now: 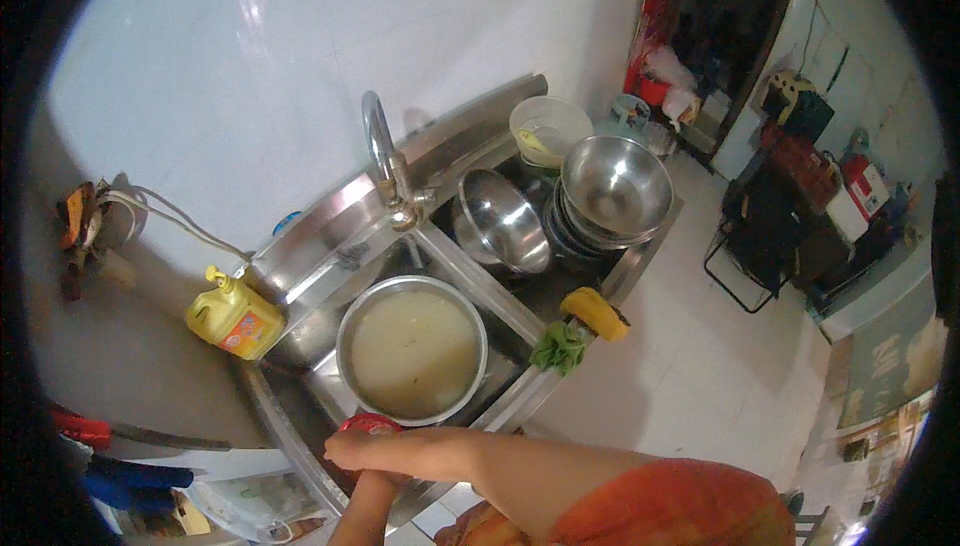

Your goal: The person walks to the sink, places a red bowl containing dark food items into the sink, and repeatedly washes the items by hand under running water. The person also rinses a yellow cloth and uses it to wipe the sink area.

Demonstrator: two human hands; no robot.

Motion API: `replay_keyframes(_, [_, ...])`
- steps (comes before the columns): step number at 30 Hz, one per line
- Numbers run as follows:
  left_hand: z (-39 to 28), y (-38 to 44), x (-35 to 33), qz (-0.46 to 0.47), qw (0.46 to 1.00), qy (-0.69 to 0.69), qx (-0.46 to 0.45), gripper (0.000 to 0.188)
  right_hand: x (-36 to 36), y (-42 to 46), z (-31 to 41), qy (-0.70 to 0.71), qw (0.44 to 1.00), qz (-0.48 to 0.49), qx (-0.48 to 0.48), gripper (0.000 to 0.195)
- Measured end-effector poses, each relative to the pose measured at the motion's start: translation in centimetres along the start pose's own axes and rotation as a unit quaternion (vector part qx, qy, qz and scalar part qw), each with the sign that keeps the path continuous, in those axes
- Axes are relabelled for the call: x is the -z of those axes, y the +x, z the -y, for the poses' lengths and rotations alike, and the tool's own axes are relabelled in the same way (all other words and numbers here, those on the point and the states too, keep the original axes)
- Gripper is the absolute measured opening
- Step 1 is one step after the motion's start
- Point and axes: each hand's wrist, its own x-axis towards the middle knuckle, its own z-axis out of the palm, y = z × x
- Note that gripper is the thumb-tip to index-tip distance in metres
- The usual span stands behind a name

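My right hand [351, 447] reaches across the near left part of a stainless steel sink [300, 403], fingers curled at a red item [371, 424] whose kind I cannot make out. From below comes my left hand [382, 480], crossing under the right forearm; its fingers are mostly hidden. Just beyond both hands, a large round metal basin [480, 351] stands in the sink, holding cloudy, pale liquid [412, 343]. Above the sink's back edge rises a chrome faucet [379, 133].
A yellow pump bottle [240, 321] stands at the sink's left edge. Metal bowls [499, 223], a bowl stack [619, 186] and a translucent tub [551, 126] occupy the right side. A green cloth [559, 347] and a yellow sponge [596, 313] lie on the front rim.
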Motion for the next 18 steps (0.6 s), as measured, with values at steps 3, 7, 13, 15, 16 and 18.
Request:
replay_keyframes(3, [-1.5,-1.1,-0.5,-0.017,0.999,-0.019,0.029,0.018,-1.0,1.8,-2.1,0.068,0.996,-0.058,0.001,0.044])
replay_keyframes(7, [-3.4,-7.2,2.2,-0.074,0.976,-0.092,0.185,0.017,0.4,0.4,-6.8,0.001,0.998,-0.030,0.060,0.036])
replay_keyframes(13, [-7.3,-13.6,2.0,-0.195,0.882,-0.132,0.408,0.015,-3.8,-2.4,-19.4,-0.415,0.840,0.059,0.345,0.022])
replay_keyframes(15, [-6.7,-16.2,-0.6,-0.286,0.848,-0.178,0.410,0.029,-4.6,-2.4,-19.9,-0.401,0.835,0.045,0.373,0.020])
replay_keyframes(16, [-6.7,-17.8,-2.0,-0.326,0.827,-0.198,0.413,0.036,-4.8,-2.3,-19.1,-0.400,0.831,0.043,0.384,0.019])
replay_keyframes(18, [-7.5,-19.7,-4.5,-0.395,0.768,-0.205,0.460,0.038,-4.1,-2.3,-17.0,-0.403,0.821,0.039,0.403,0.019])
